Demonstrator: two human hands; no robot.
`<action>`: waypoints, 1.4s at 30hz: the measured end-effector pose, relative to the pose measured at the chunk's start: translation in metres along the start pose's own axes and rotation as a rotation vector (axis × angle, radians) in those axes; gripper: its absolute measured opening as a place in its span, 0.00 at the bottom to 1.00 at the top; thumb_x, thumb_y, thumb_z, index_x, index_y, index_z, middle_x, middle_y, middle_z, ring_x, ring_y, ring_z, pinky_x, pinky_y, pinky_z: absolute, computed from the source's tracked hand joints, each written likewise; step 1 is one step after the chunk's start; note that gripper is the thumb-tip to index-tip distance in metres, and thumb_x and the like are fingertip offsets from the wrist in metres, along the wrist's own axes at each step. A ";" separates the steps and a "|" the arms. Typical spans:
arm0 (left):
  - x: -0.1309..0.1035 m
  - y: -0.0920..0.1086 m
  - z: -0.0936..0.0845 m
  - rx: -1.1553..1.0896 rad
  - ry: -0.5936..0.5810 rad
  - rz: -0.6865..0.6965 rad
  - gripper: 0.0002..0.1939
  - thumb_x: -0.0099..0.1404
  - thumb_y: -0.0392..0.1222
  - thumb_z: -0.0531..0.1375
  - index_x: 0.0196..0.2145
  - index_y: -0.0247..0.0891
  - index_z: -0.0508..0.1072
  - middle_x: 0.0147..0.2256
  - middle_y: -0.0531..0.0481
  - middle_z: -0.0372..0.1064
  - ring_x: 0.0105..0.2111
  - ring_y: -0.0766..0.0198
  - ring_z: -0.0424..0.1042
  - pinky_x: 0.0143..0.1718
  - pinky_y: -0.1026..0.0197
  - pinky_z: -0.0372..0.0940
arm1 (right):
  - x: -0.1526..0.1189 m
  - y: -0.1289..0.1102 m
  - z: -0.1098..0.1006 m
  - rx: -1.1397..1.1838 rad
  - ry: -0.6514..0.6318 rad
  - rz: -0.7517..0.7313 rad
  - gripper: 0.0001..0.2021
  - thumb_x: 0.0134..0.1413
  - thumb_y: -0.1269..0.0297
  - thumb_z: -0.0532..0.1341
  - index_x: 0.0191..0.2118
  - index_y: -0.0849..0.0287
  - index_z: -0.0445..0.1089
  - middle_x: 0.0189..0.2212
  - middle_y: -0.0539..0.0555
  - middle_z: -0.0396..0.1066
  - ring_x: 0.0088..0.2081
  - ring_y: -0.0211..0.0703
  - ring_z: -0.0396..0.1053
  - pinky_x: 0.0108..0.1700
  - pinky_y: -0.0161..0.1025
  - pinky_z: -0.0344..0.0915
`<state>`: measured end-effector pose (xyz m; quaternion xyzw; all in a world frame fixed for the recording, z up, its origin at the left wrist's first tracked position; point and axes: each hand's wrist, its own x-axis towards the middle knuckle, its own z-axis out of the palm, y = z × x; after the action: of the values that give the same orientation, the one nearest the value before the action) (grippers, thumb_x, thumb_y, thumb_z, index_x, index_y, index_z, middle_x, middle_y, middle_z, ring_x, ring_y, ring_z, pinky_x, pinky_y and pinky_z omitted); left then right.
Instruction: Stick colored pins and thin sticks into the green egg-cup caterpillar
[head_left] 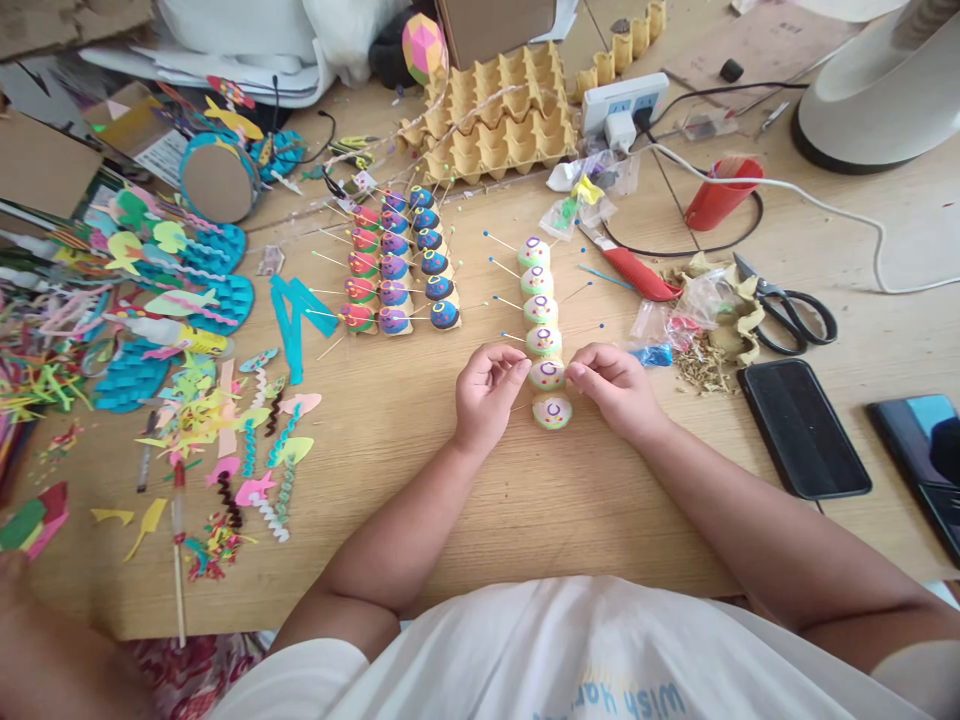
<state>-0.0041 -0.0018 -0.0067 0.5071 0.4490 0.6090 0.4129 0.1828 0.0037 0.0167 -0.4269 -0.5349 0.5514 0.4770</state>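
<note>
A row of white-and-green painted egg-carton cups with purple rings and dots stands upright on the table before me. Thin sticks tipped with small blue balls poke out from both sides of the farther cups. My left hand is closed in a pinch at the left side of the second-nearest cup. On that cup's right side, my right hand is pinched too. Whatever sits between the fingertips of either hand is too small or hidden to name. The nearest cup lies just below both hands.
Red, purple and dark blue cup rows stand to the left, sticks jutting out. Farther left lie paper cutouts and a glue bottle. On the right are a red-handled knife, scissors and a phone. Another person's arm shows lower left.
</note>
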 end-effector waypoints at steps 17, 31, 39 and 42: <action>0.000 -0.002 0.000 -0.054 0.004 -0.036 0.10 0.63 0.47 0.74 0.37 0.41 0.79 0.33 0.54 0.76 0.32 0.71 0.70 0.38 0.67 0.66 | 0.000 0.001 0.000 0.021 -0.018 -0.005 0.25 0.54 0.39 0.70 0.26 0.57 0.70 0.21 0.48 0.65 0.25 0.35 0.58 0.29 0.36 0.57; 0.000 0.004 -0.002 0.055 0.069 -0.049 0.21 0.67 0.61 0.67 0.33 0.39 0.77 0.30 0.51 0.76 0.32 0.67 0.72 0.38 0.62 0.68 | -0.001 0.001 0.000 0.028 0.004 0.009 0.25 0.52 0.38 0.71 0.26 0.57 0.71 0.21 0.48 0.66 0.25 0.35 0.58 0.28 0.36 0.56; 0.000 0.002 -0.002 -0.036 0.052 -0.079 0.25 0.73 0.63 0.60 0.28 0.40 0.71 0.27 0.52 0.65 0.26 0.68 0.61 0.30 0.62 0.59 | 0.000 0.001 0.001 0.022 0.010 0.012 0.25 0.52 0.38 0.71 0.26 0.57 0.71 0.21 0.49 0.66 0.25 0.35 0.58 0.28 0.36 0.56; 0.000 -0.001 -0.003 -0.085 0.051 -0.106 0.19 0.70 0.60 0.64 0.34 0.41 0.73 0.31 0.53 0.68 0.29 0.68 0.62 0.31 0.64 0.60 | 0.000 0.001 0.001 0.012 0.007 0.012 0.25 0.52 0.38 0.70 0.26 0.57 0.71 0.21 0.48 0.66 0.25 0.36 0.58 0.28 0.36 0.56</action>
<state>-0.0071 -0.0016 -0.0073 0.4489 0.4593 0.6175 0.4542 0.1820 0.0033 0.0154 -0.4291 -0.5272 0.5563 0.4780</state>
